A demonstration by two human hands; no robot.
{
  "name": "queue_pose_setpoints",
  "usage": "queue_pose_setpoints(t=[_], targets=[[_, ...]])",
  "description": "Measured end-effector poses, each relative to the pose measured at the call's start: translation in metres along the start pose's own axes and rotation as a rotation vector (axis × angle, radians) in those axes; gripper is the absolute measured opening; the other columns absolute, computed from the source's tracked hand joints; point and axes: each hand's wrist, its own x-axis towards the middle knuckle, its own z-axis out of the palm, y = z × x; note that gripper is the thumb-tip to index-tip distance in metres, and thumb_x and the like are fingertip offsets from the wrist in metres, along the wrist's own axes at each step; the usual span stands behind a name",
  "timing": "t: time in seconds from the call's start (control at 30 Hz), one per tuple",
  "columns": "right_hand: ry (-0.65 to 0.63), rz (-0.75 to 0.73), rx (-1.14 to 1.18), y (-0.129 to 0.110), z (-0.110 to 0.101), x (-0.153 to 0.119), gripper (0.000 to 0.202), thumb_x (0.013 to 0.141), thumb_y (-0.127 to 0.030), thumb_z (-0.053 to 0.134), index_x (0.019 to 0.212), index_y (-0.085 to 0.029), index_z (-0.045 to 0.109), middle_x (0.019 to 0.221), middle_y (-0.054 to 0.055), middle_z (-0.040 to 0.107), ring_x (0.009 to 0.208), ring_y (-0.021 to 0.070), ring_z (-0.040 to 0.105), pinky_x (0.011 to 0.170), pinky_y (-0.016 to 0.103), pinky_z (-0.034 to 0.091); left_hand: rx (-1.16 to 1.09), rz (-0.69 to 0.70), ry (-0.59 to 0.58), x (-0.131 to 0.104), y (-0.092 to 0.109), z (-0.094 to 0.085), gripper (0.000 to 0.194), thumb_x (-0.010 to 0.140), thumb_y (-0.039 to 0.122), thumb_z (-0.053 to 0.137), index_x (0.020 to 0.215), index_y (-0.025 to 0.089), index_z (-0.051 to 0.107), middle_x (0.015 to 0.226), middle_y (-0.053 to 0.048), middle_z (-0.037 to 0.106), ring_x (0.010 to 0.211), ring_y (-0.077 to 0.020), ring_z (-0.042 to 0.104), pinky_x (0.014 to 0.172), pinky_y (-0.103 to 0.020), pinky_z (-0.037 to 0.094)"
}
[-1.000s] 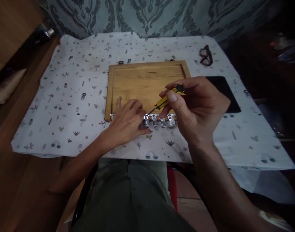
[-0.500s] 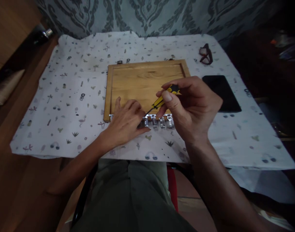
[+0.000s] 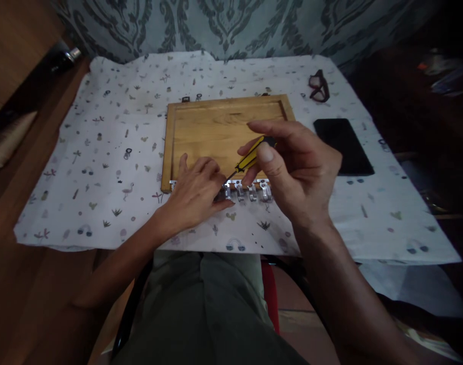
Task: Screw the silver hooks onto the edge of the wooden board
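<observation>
My right hand [image 3: 305,172] grips a small yellow-and-black screwdriver [image 3: 248,156] between thumb and fingers, its index finger lifted off the handle. The shaft slants down to the left and its tip reaches a shiny metal strip [image 3: 256,181] with several curved hooks. This strip runs along the near edge of a framed wooden board [image 3: 216,126] lying flat. At the strip's left part, my left hand [image 3: 197,190] is closed over it, thumb on the near side and fingers over the board. The fingers hide that part of the strip and the exact contact at the tip.
The patterned white cloth [image 3: 113,167] covers the table. Right of the board lies a black tablet-like slab [image 3: 343,147], with dark-framed glasses [image 3: 318,86] behind it. Small dark clasps [image 3: 186,99] show at the board's far edge. A patterned wall [image 3: 224,25] stands behind.
The view has shifted slightly. The index finger of my right hand has straightened and come away from the screwdriver's handle. My left hand stays at the same place on the strip.
</observation>
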Motion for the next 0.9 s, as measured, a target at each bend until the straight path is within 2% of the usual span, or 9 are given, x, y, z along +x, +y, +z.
queue_pose_setpoints(t=[0.07, 0.13, 0.27, 0.33, 0.43, 0.6, 0.77, 0.9], targets=[[-0.018, -0.004, -0.014, -0.001, -0.001, -0.001, 0.016, 0.096, -0.035, 0.073, 0.110, -0.033, 0.080, 0.095, -0.001, 0.076, 0.048, 0.0090, 0.067, 0.044, 0.025, 0.051, 0.012, -0.006, -0.009, 0.000, 0.000, 0.000, 0.041, 0.094, 0.054, 0.072, 0.110, 0.016, 0.071, 0.121, -0.014, 0.066, 0.127, -0.0369, 0.053, 0.114, -0.078, 0.032], [-0.007, -0.004, -0.015, -0.001, -0.001, -0.002, 0.011, 0.095, -0.034, 0.075, 0.104, -0.032, 0.080, 0.093, -0.002, 0.076, 0.048, 0.0090, 0.067, 0.041, 0.024, 0.049, 0.015, -0.007, -0.010, 0.001, 0.000, 0.000, 0.040, 0.094, 0.054, 0.072, 0.109, 0.017, 0.071, 0.121, -0.014, 0.066, 0.126, -0.0366, 0.054, 0.114, -0.077, 0.033], [0.117, -0.015, -0.009, -0.003, 0.001, -0.005, 0.010, 0.087, -0.038, 0.083, 0.096, -0.035, 0.081, 0.093, -0.002, 0.075, 0.050, 0.0111, 0.066, 0.039, 0.026, 0.051, 0.015, -0.005, 0.001, 0.001, -0.001, 0.002, 0.042, 0.094, 0.057, 0.071, 0.109, 0.018, 0.070, 0.120, -0.013, 0.067, 0.125, -0.0361, 0.054, 0.114, -0.076, 0.033], [0.192, 0.003, -0.016, -0.006, 0.001, -0.006, 0.009, 0.087, -0.042, 0.083, 0.095, -0.038, 0.080, 0.094, -0.002, 0.074, 0.050, 0.0117, 0.065, 0.038, 0.027, 0.050, 0.023, -0.005, 0.004, 0.000, -0.002, 0.003, 0.043, 0.093, 0.058, 0.072, 0.108, 0.017, 0.070, 0.119, -0.013, 0.067, 0.125, -0.0362, 0.054, 0.115, -0.075, 0.033], [0.240, 0.030, -0.055, -0.010, -0.003, -0.008, 0.009, 0.087, -0.046, 0.082, 0.092, -0.039, 0.080, 0.092, -0.002, 0.073, 0.052, 0.0128, 0.064, 0.037, 0.028, 0.047, 0.029, 0.003, 0.012, 0.000, -0.001, 0.001, 0.047, 0.091, 0.060, 0.073, 0.107, 0.016, 0.070, 0.119, -0.014, 0.067, 0.124, -0.0366, 0.055, 0.113, -0.073, 0.035], [0.229, 0.035, -0.104, -0.007, -0.011, -0.012, 0.009, 0.088, -0.045, 0.080, 0.094, -0.038, 0.079, 0.090, -0.002, 0.072, 0.052, 0.0152, 0.064, 0.038, 0.030, 0.046, 0.018, 0.019, 0.042, 0.005, 0.007, -0.004, 0.051, 0.090, 0.059, 0.074, 0.112, 0.014, 0.070, 0.123, -0.016, 0.067, 0.126, -0.0377, 0.056, 0.114, -0.072, 0.036], [0.223, 0.045, -0.081, -0.002, -0.012, -0.014, 0.010, 0.084, -0.044, 0.084, 0.093, -0.042, 0.079, 0.089, -0.004, 0.072, 0.049, 0.0146, 0.063, 0.035, 0.030, 0.048, 0.004, 0.027, 0.020, 0.013, 0.019, -0.006, 0.039, 0.093, 0.051, 0.074, 0.108, 0.015, 0.072, 0.120, -0.015, 0.068, 0.126, -0.0370, 0.056, 0.115, -0.075, 0.033], [0.221, 0.031, -0.041, -0.003, -0.011, -0.012, 0.010, 0.085, -0.041, 0.084, 0.093, -0.038, 0.080, 0.087, -0.004, 0.072, 0.046, 0.0117, 0.062, 0.035, 0.027, 0.047, -0.011, 0.016, 0.000, 0.015, 0.023, -0.005, 0.033, 0.096, 0.046, 0.072, 0.108, 0.016, 0.073, 0.118, -0.015, 0.068, 0.124, -0.0366, 0.056, 0.114, -0.075, 0.033]])
